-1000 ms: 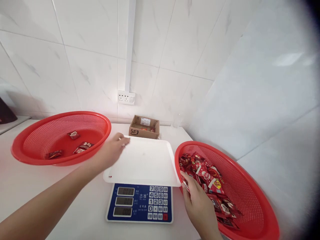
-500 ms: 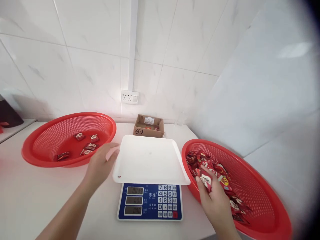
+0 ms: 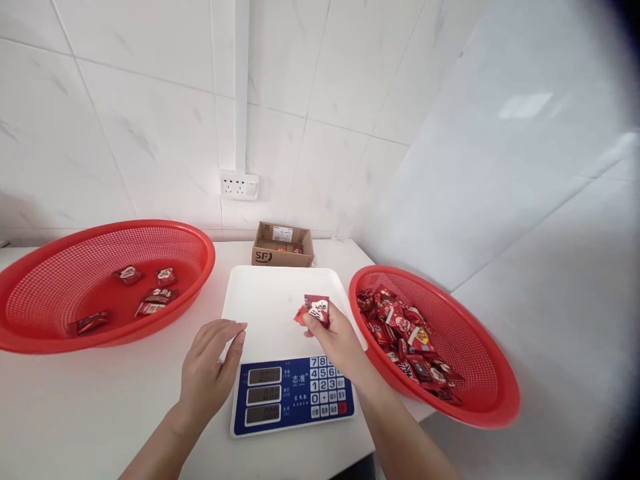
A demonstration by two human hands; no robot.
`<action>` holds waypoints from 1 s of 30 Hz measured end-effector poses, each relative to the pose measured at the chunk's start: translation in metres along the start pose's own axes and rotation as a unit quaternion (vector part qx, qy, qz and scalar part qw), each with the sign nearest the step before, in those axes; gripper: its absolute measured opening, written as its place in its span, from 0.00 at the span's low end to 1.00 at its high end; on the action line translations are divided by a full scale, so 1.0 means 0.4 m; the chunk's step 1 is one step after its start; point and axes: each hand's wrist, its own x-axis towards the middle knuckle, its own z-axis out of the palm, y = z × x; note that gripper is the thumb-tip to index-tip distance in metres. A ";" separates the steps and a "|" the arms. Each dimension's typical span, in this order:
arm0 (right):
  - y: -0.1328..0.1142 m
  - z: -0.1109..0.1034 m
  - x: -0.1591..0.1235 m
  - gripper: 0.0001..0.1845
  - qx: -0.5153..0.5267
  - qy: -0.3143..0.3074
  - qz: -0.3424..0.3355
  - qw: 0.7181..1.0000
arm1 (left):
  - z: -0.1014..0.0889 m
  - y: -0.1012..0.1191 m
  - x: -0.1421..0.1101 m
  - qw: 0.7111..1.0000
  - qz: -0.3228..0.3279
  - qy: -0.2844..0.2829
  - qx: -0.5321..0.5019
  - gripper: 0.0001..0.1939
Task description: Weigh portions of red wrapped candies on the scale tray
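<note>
My right hand [image 3: 340,343] pinches a small dark red snack packet [image 3: 318,308] over the white weighing plate [image 3: 265,297] of a digital scale [image 3: 295,398]. A bit of brighter red wrapper shows beside that packet; whether it is a second one I cannot tell. At the plate's left front corner is my left hand [image 3: 210,367], its thumb and fingers apart with nothing between them. A red basket [image 3: 493,408] to the right contains many red packets [image 3: 400,323]. Several similar packets [image 3: 159,297] lie in another red basket [image 3: 206,253] on the left.
Behind the scale stands a small open cardboard box [image 3: 267,257] with a few red packets inside. A wall socket [image 3: 240,185] sits above it on the tiled wall. All of this rests on a white table [image 3: 165,373].
My right hand has come from the right basket to above the plate, carrying the packet. My left hand has shifted nearer me. The camera view has turned to the right.
</note>
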 end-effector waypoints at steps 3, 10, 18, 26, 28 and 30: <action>-0.003 0.027 0.048 0.18 0.014 -0.005 -0.038 0.999 | 0.002 -0.019 -0.001 1.000 -0.007 0.010 0.009 0.08; 0.019 -0.001 0.090 0.20 -0.101 0.088 -0.030 0.991 | 0.018 -0.048 -0.016 0.999 -0.036 0.025 0.011 0.08; 0.039 -0.034 0.079 0.34 -0.213 0.095 -0.036 0.972 | 0.021 -0.054 -0.026 0.998 -0.059 0.008 -0.010 0.09; -0.006 0.028 0.029 0.16 -0.345 -0.068 -0.127 0.928 | 0.019 -0.064 -0.032 0.997 -0.081 -0.004 -0.011 0.09; -0.005 0.053 0.039 0.13 -0.360 -0.084 -0.143 0.918 | 0.021 -0.067 -0.033 0.997 -0.076 -0.010 -0.009 0.09; -0.003 0.068 0.058 0.11 -0.389 -0.072 -0.137 0.908 | 0.023 -0.068 -0.033 0.997 -0.071 -0.011 -0.003 0.09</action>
